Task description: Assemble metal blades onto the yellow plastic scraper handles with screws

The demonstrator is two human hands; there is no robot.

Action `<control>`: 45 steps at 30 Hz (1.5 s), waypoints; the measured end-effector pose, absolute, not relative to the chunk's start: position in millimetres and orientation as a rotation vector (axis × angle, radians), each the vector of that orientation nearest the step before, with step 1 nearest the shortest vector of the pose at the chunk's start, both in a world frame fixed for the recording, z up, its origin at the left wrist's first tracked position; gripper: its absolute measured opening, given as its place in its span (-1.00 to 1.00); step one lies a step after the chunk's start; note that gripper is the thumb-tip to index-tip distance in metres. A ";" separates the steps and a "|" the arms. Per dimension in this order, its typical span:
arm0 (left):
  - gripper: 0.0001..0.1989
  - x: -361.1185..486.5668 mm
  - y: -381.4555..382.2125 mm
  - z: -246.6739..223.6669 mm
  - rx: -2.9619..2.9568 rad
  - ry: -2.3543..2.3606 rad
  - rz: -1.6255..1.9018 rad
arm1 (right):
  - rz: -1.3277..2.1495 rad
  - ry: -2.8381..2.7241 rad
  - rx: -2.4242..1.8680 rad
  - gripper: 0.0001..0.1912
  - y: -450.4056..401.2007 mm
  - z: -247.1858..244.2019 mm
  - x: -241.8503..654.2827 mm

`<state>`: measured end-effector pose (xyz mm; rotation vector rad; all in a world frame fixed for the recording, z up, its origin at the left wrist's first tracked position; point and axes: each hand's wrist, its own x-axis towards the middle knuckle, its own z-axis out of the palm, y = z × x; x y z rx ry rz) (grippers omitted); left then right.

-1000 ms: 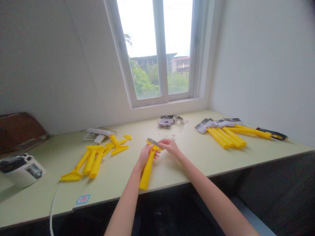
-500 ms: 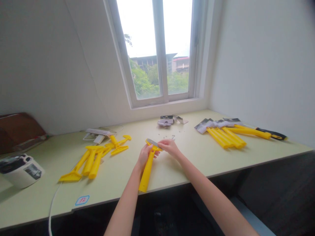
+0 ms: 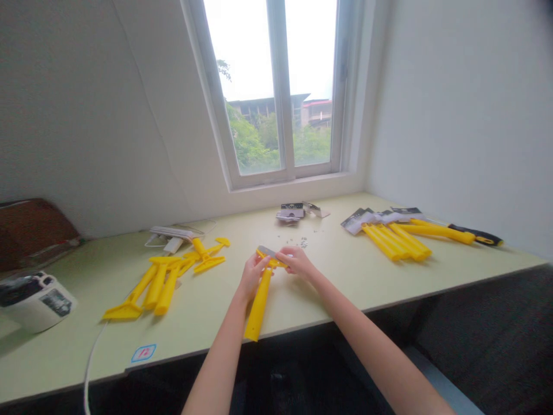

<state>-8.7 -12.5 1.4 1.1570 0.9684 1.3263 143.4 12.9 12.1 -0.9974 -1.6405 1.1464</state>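
Note:
A yellow scraper is at the front middle of the table, handle pointing toward me and its end by the table edge. My left hand is closed round the left side of its head, thumb on top. A flat grey blade lies along the scraper's head. My right hand pinches the right end of the blade and head; its fingertips partly hide that end. Whether the blade is seated in the head I cannot tell.
Small metal parts lie scattered beyond my hands. Black-and-white packaging sits near the window. Yellow scraper handles are piled left; packaged yellow scrapers and a black-and-yellow tool lie right. A white mug and power strip stand left.
My right hand has shifted slightly left and down along the blade. The blade now lies closer along the scraper's head, and the handle has turned a little.

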 end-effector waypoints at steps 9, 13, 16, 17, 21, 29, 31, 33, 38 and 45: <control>-0.68 -10.9 -10.4 -1.7 1.153 1.058 1.402 | 1.231 -1.614 -0.979 -0.63 13.0 11.4 141.6; -0.70 -11.5 -8.9 -3.5 1.161 1.072 1.448 | 1.137 -1.644 -1.002 -0.63 16.2 8.0 140.5; -0.72 -11.8 -7.8 -4.9 1.166 1.066 1.479 | 1.108 -1.670 -0.983 -0.63 18.0 5.4 139.3; -0.72 -12.0 -7.2 -5.5 1.168 1.064 1.496 | 1.109 -1.681 -0.969 -0.63 17.7 5.5 139.1; -0.75 -13.1 -4.5 -7.8 1.153 1.045 1.583 | 1.203 -1.633 -0.936 -0.65 12.0 11.8 140.5; -0.76 -14.9 -1.5 -8.3 1.058 1.076 1.658 | 1.516 -1.582 -0.870 -0.80 9.9 15.9 145.7; -0.76 -14.8 -1.9 -8.2 1.047 1.080 1.645 | 1.527 -1.520 -0.883 -0.82 12.2 14.4 145.1; -0.75 -14.2 -3.4 -7.6 1.039 1.077 1.614 | 1.528 -1.455 -0.912 -0.84 13.7 13.7 144.5; -0.67 -9.9 -11.8 -1.8 0.972 0.970 1.454 | 1.457 -1.400 -0.910 -0.79 15.4 13.5 144.0; -0.68 -4.2 -16.5 5.1 0.859 0.919 1.339 | 1.370 -1.458 -0.781 -0.67 14.8 11.1 142.1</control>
